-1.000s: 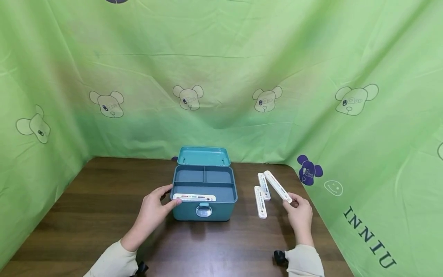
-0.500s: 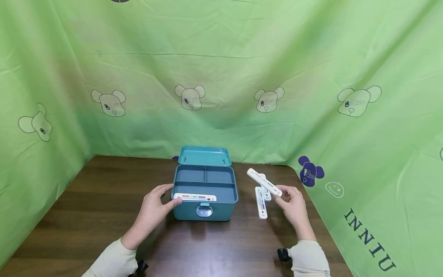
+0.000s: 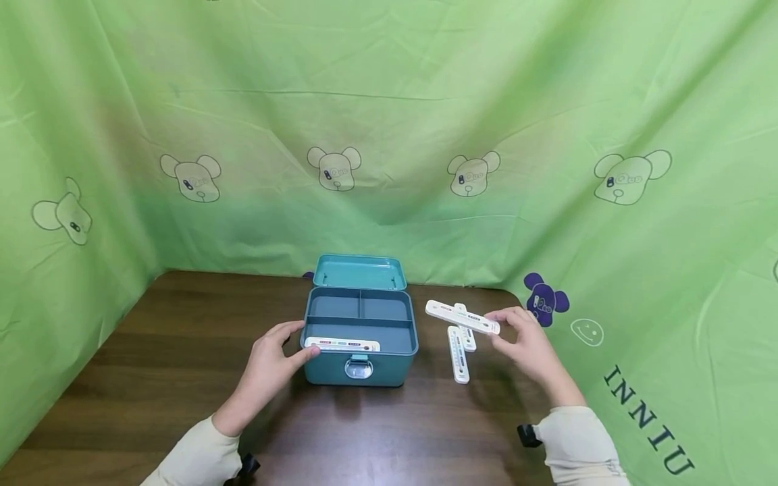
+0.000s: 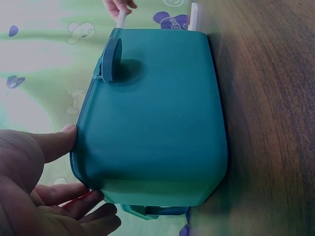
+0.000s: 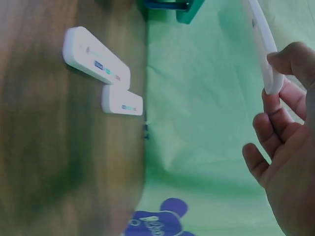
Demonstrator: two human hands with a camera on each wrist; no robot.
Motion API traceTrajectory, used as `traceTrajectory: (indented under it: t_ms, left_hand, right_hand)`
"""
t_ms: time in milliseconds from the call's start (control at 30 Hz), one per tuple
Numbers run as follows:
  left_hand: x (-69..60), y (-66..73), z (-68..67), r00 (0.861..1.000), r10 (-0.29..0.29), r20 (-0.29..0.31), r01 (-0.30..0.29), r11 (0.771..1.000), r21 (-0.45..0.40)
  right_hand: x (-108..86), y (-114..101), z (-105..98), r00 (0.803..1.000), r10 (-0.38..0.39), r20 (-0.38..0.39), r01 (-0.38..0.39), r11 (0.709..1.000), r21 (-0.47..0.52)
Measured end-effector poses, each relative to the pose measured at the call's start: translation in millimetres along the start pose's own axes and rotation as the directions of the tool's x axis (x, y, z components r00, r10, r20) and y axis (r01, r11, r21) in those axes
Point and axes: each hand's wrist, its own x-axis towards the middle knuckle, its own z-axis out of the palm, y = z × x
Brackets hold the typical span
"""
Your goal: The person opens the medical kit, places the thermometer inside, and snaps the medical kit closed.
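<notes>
My right hand pinches one end of a white strip with coloured marks, raised over the table; the right wrist view shows the strip between thumb and fingers. Below it two similar strips lie on the table, ends meeting. A teal box stands with its lid tipped back. Its tray has two small rear compartments and one long front one, where another white strip lies along the front wall. My left hand holds the box's left front corner, thumb at the rim, also seen in the left wrist view.
The brown wooden table extends to both sides and in front of the box. Green cloth with bear-face prints hangs behind the table and along both sides. A metal clasp sits on the box's front.
The strip in my right hand has lifted off the table, moved left and swung to lie more crosswise over the others. My left hand has stayed at the box.
</notes>
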Motion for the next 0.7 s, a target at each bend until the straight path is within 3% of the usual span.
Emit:
traceTrajectory:
  t_ms: [433, 700]
  left_hand:
    - [-1.3, 1.9, -2.0, 1.000, -0.014, 0.002, 0.014, 1.000, -0.004]
    - [-1.3, 3.2, -1.4, 1.000, -0.006, 0.004, 0.006, 1.000, 0.000]
  right_hand:
    - [27.4, -20, -16, 0.971, -0.171, 0.164, 0.173, 0.985, 0.000]
    - [44.9, -38, -12, 0.949, -0.178, 0.260, 0.193, 0.981, -0.035]
